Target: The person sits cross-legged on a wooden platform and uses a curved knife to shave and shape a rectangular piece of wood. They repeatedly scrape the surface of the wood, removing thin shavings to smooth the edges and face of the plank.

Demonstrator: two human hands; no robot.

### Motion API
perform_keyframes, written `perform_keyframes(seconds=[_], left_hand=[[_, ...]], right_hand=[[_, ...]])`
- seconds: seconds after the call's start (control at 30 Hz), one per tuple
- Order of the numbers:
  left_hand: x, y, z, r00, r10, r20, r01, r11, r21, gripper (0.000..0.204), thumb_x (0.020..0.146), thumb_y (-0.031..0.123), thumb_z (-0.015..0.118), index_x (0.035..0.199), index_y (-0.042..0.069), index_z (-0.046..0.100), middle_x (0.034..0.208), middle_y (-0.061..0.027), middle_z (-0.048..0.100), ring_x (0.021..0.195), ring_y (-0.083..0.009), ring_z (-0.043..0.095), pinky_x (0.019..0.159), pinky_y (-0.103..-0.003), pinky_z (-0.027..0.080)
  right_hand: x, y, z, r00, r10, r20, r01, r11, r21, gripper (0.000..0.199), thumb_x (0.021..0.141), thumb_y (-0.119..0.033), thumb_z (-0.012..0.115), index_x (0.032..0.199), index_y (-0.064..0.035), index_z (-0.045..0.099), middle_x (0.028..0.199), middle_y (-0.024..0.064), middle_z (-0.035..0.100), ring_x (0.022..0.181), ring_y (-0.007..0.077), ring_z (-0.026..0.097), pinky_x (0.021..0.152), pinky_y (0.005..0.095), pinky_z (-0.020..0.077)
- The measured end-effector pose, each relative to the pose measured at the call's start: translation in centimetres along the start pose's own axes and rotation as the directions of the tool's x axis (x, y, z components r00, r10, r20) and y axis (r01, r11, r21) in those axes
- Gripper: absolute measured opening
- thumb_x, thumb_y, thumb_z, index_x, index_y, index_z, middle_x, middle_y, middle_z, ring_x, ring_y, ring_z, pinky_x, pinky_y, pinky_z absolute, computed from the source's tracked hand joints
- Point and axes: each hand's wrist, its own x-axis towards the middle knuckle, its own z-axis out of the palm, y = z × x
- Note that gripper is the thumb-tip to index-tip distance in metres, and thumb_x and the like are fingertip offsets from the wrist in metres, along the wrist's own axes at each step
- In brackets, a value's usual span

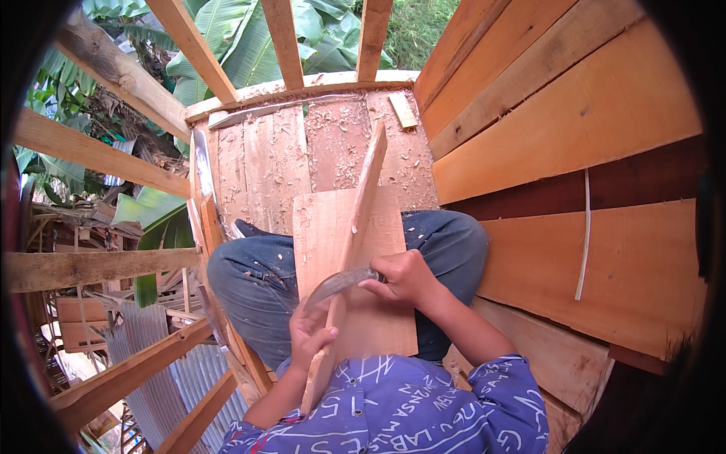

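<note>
Wooden strip (355,234) crossed by curved knife (333,285)

It runs slantwise over the flat board (318,227); the left hand (310,333) clamps it, the right hand (408,278) grips the knife. Best keep strokes shallow, left fingers clear of the edge.

"What surrounds you here?"
"A plank floor (261,163) in daylight, strewn before me with pale shavings (338,136), and at my right a wall (560,121) of broad orange-brown boards."
"And the open sides?"
"Spaced wooden slats (98,269) enclose my front and left; beyond grow broad green leaves (246,53), with grey corrugated sheets (140,329) at lower left."
</note>
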Motion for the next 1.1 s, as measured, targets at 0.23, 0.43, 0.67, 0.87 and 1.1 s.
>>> perform_keyframes(seconds=[0.23,0.43,0.67,0.87,1.1], left_hand=[[0.0,-0.2,0.0,1.0,0.011,0.016,-0.01,1.0,-0.009,0.037,0.071,0.0,0.07,0.102,0.004,0.051,0.114,-0.0169,0.065,0.108,-0.0193,0.061,0.093,-0.029,0.043],[0.2,-0.6,0.3,0.997,0.059,0.054,-0.061,0.998,0.031,0.039,0.071,-0.005,0.07,0.104,0.003,0.053,0.133,-0.0262,0.054,0.129,-0.0257,0.049,0.109,-0.035,0.035],[0.7,-1.5,-0.8,0.992,0.078,0.096,-0.079,0.997,0.008,0.042,0.069,-0.006,0.073,0.106,0.003,0.054,0.134,-0.0249,0.054,0.13,-0.0259,0.049,0.111,-0.037,0.033],[1.9,0.1,-1.0,0.985,0.062,0.16,-0.091,0.98,0.179,0.047,0.072,-0.003,0.074,0.113,0.004,0.053,0.135,-0.0173,0.052,0.129,-0.0237,0.047,0.108,-0.038,0.036],[3.7,1.4,1.1,0.891,0.082,0.446,-0.263,0.894,0.362,0.077,0.073,0.018,0.076,0.137,0.007,0.035,0.146,-0.0115,0.035,0.141,-0.0253,0.028,0.116,-0.045,0.022]], right_hand=[[-0.2,1.0,0.4,0.999,-0.033,-0.005,0.033,0.999,0.034,0.039,0.092,-0.031,0.062,0.072,0.002,0.061,0.057,0.0198,0.055,0.049,0.0289,0.059,0.047,0.0372,0.0425],[1.6,3.3,-1.3,0.876,0.466,-0.126,-0.431,0.872,0.232,0.044,0.092,-0.039,0.061,0.081,0.0025,0.067,0.058,0.0215,0.057,0.053,0.0312,0.062,0.05,0.0388,0.0444],[0.3,2.3,0.7,0.946,0.319,-0.064,-0.293,0.922,0.254,0.038,0.09,-0.031,0.063,0.073,0.0026,0.06,0.055,0.0178,0.053,0.047,0.0233,0.058,0.048,0.0358,0.0428],[0.9,1.3,0.3,0.971,0.207,-0.116,-0.172,0.951,0.259,0.038,0.09,-0.031,0.065,0.073,0.0025,0.061,0.054,0.0155,0.05,0.045,0.0175,0.049,0.047,0.0333,0.04],[-1.2,5.5,3.0,0.925,0.338,-0.175,-0.262,0.898,0.353,0.038,0.089,-0.031,0.065,0.07,0.0009,0.061,0.054,0.0174,0.051,0.046,0.0262,0.053,0.047,0.036,0.04]])
